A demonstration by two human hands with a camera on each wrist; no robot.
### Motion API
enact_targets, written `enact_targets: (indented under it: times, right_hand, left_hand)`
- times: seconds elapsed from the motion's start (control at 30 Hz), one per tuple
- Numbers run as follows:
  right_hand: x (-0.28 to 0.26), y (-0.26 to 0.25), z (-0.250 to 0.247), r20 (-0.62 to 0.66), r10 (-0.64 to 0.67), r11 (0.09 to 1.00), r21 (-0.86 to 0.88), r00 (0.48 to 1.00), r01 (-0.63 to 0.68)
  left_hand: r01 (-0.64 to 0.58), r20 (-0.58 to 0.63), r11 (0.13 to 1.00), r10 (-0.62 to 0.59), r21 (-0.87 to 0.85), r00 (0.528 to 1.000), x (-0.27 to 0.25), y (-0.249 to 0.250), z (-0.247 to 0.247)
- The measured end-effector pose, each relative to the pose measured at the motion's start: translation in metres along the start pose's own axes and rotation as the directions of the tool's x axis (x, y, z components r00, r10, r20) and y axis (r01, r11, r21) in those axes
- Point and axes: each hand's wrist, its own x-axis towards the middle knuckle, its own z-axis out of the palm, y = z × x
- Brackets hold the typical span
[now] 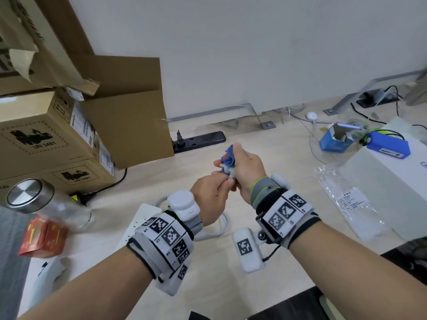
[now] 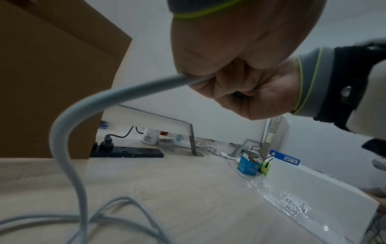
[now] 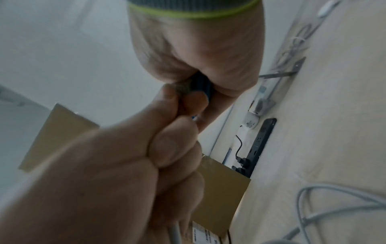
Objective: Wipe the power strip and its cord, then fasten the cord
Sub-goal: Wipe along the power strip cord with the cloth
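Observation:
Both hands meet above the middle of the desk. My right hand (image 1: 231, 158) grips a bunched blue cloth (image 1: 227, 155), which is wrapped round the white cord; in the right wrist view the cloth (image 3: 201, 85) shows dark inside that fist. My left hand (image 1: 221, 181) grips the cord just below the cloth, touching the right hand. The cord (image 2: 117, 95) curves down from my left hand (image 2: 208, 54) to loose loops (image 2: 125, 214) on the desk. The white power strip (image 1: 143, 218) lies on the desk, mostly hidden under my left wrist.
Stacked cardboard boxes (image 1: 46, 135) fill the left side, with a black power strip (image 1: 198, 140) behind them. A metal-lidded bottle (image 1: 30, 192) and a red box (image 1: 41, 239) are near left. A white box (image 1: 381, 181), a plastic bag (image 1: 346, 202) and a blue carton (image 1: 335, 137) stand right.

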Motion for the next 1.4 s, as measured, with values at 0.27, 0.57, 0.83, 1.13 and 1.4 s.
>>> enact_targets:
  times: [0.27, 0.57, 0.83, 1.13, 1.4]
  right_hand:
    - [0.002, -0.013, -0.017, 0.266, 0.143, 0.876, 0.414, 0.953, -0.247]
    - [-0.009, 0.02, 0.01, -0.092, -0.326, 0.926, -0.231, 0.941, 0.298]
    - [0.009, 0.002, 0.001, -0.013, 0.227, 0.935, 0.282, 0.974, -0.214]
    - [-0.002, 0.029, 0.001, 0.107, -0.168, 0.979, -0.098, 0.98, 0.178]
    - [0.001, 0.016, 0.002, -0.091, -0.063, 0.968, -0.247, 0.994, 0.039]
  left_hand:
    - [0.127, -0.06, 0.992, -0.127, -0.003, 0.99, 0.003, -0.008, -0.012]
    - [0.054, -0.024, 0.991, -0.052, 0.122, 0.998, 0.005, 0.003, -0.007]
    - [0.098, 0.115, 0.888, -0.167, 0.449, 0.979, 0.007, -0.002, -0.009]
    - [0.208, 0.033, 0.935, -0.226, 0.288, 0.974, 0.015, 0.0, -0.004]
    - [-0.003, 0.13, 0.978, -0.025, 0.21, 0.991, 0.005, -0.004, -0.015]
